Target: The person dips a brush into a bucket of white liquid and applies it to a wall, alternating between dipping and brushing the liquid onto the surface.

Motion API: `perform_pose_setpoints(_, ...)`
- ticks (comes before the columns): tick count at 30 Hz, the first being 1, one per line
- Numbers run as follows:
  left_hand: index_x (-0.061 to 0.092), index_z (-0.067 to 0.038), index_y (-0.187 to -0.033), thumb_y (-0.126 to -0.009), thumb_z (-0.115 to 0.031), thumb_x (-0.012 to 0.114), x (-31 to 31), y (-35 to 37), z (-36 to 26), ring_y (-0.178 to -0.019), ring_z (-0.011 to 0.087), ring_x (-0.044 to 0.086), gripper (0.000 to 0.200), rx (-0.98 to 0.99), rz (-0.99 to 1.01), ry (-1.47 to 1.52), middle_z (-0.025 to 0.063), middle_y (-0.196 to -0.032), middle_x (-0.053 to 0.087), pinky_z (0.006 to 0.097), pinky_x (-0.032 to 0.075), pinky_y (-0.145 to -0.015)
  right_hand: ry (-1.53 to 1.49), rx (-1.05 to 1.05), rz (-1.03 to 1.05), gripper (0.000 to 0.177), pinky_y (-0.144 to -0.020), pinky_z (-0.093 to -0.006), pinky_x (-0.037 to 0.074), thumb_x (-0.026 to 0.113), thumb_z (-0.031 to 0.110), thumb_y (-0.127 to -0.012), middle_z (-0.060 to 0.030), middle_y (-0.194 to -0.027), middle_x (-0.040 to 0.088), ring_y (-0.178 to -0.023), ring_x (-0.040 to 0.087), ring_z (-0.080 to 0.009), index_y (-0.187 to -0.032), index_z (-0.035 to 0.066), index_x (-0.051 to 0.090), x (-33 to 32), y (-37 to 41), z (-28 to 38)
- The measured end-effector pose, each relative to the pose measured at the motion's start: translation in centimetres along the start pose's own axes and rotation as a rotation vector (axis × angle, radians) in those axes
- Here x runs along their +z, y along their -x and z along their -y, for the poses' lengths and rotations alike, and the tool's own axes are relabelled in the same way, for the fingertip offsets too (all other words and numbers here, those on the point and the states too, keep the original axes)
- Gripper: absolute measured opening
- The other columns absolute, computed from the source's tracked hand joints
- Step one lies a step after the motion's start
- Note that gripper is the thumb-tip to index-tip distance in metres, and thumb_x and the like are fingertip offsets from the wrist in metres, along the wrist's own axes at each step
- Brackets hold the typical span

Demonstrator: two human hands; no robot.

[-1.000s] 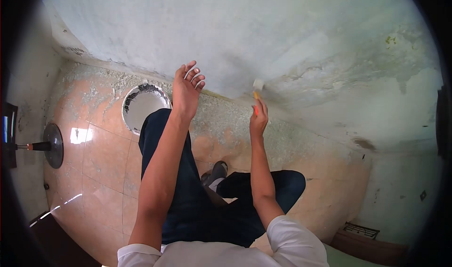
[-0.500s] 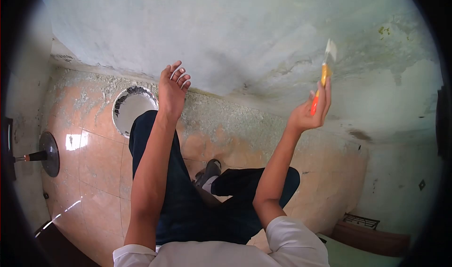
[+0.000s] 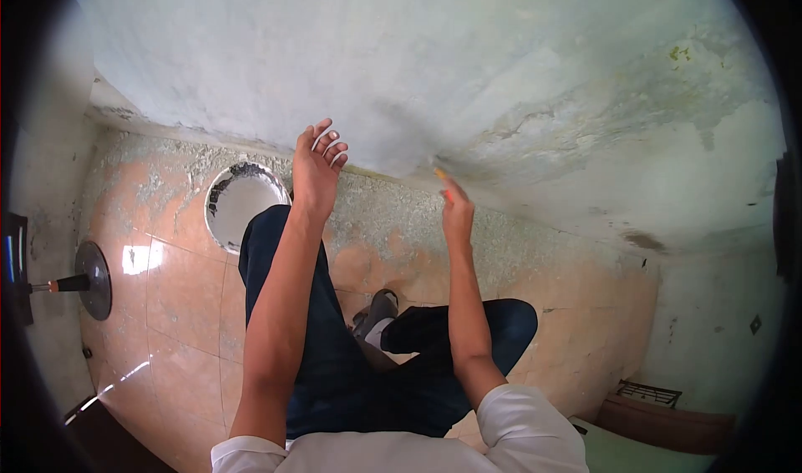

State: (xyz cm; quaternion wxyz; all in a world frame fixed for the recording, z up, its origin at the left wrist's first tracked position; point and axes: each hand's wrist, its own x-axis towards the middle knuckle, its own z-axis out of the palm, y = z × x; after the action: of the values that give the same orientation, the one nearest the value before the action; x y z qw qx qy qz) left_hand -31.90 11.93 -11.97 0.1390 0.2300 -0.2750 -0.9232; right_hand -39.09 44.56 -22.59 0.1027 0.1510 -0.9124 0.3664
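My right hand (image 3: pixel 457 210) is closed around the handle of a paintbrush (image 3: pixel 440 173), held low against the wall (image 3: pixel 401 80). Only a yellow and orange-red bit of the handle shows clearly; its pale head blends into the wall. My left hand (image 3: pixel 319 168) is raised in front of the wall's foot, its fingers apart and slightly curled, with nothing in it. Beside my left knee, a round bucket (image 3: pixel 219 231) with a dark-flecked white rim has a whitish inside.
Pale flakes litter the tiled floor (image 3: pixel 184 306) along the wall. A fan-like object with a round dark base (image 3: pixel 94 281) lies at the left. A brown-backed, green-topped piece of furniture (image 3: pixel 660 423) stands at lower right. The wall is stained and peeling.
My right hand has swung left and down with the paintbrush, from the right part of the wall to its low middle. My left hand stays raised and open, slightly lower right in view.
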Motion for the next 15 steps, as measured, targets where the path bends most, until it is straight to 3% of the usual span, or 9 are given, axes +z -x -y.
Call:
perform_pose_setpoints(6,0.064,-0.01,-0.14,-0.116,-0.04,0.049,-0.2,-0.8,0.9,-0.099,0.0151,0.06,0.041,-0.021,-0.005,0.017,-0.0008,-0.109,0.061,0.0337,0.05,-0.091,0.158,-0.258,-0.382,0.054,-0.087,-0.0406,0.066,0.066,-0.018,-0.093,-0.0208,-0.131,0.078,-0.104,0.082,-0.0287,-0.141,0.007,0.074,-13.9,-7.2,13.5)
perform_pose_setpoints(10,0.065,-0.011,-0.139,-0.115,-0.041,0.05,-0.2,-0.9,1.6,-0.1,0.0156,0.061,0.041,-0.017,0.022,0.01,-0.0006,-0.11,0.061,0.0347,0.05,-0.093,0.155,-0.366,-0.558,0.047,-0.091,-0.0404,0.065,0.066,-0.013,-0.099,-0.0174,-0.129,0.08,-0.11,0.081,-0.0261,-0.142,0.005,0.073,-18.7,-7.4,18.9)
perform_pose_setpoints(12,0.065,-0.011,-0.139,-0.115,-0.041,0.05,-0.3,-0.4,1.6,-0.101,0.0158,0.061,0.041,-0.005,0.036,0.0,-0.0006,-0.11,0.062,0.035,0.049,-0.094,-0.171,-0.222,-0.641,0.033,-0.108,-0.0389,0.06,0.064,0.001,-0.11,-0.0235,-0.135,0.075,-0.122,0.076,-0.0303,-0.14,-0.009,0.069,-19.1,-7.0,19.5)
perform_pose_setpoints(13,0.065,-0.011,-0.139,-0.115,-0.041,0.05,-0.1,-0.2,1.5,-0.101,0.016,0.061,0.041,0.0,0.04,0.011,-0.0005,-0.11,0.062,0.0351,0.049,-0.094,-0.182,-0.221,-0.65,0.033,-0.108,-0.0389,0.06,0.064,0.001,-0.11,-0.0235,-0.135,0.075,-0.122,0.076,-0.0303,-0.14,-0.009,0.069,-18.8,-6.5,19.4)
perform_pose_setpoints(15,0.063,-0.01,-0.141,-0.115,-0.043,0.049,0.1,0.1,0.9,-0.1,0.0165,0.062,0.044,0.005,0.044,0.016,0.0003,-0.109,0.063,0.0357,0.049,-0.093,-0.784,-0.016,-0.705,0.04,-0.117,-0.0418,0.057,0.061,0.007,-0.113,-0.0305,-0.146,0.064,-0.132,0.07,-0.036,-0.142,-0.019,0.059,-16.9,-4.4,17.3)
